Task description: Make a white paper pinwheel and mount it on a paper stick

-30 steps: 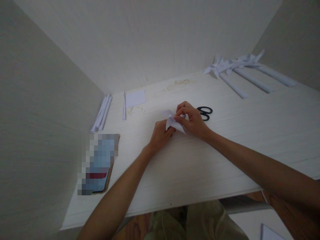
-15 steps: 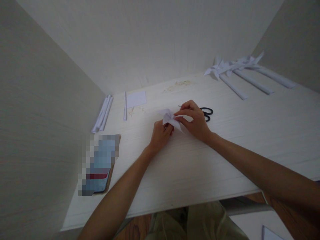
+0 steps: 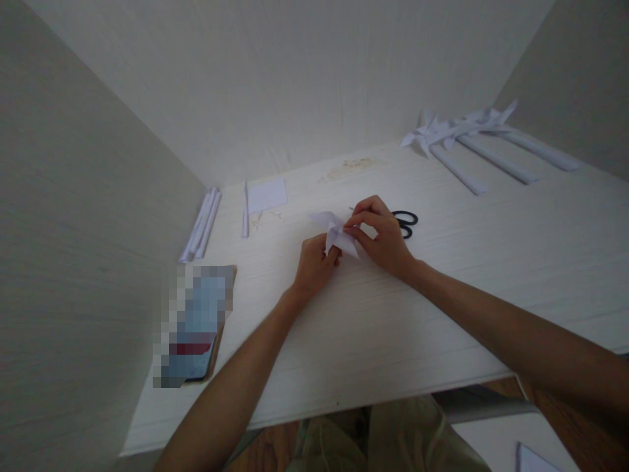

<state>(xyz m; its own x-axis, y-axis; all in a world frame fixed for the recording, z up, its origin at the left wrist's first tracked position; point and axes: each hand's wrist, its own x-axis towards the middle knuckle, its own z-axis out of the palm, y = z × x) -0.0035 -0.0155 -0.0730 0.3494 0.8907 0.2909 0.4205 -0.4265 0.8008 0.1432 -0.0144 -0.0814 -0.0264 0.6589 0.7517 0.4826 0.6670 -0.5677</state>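
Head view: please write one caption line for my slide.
Both hands, left hand and right hand, pinch a folded white paper piece over the table.

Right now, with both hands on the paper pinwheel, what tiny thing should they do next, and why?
Probably press the middle flat. The left hand holds the folded white paper pinwheel from below, while the right hand pinches its centre, and the points look loose and lifted off the table. Finished pinwheels on paper sticks lie at the far right.

There is one camera, and it sits on the person's head. It looks forward and down at the white table (image 3: 442, 314), from close up.
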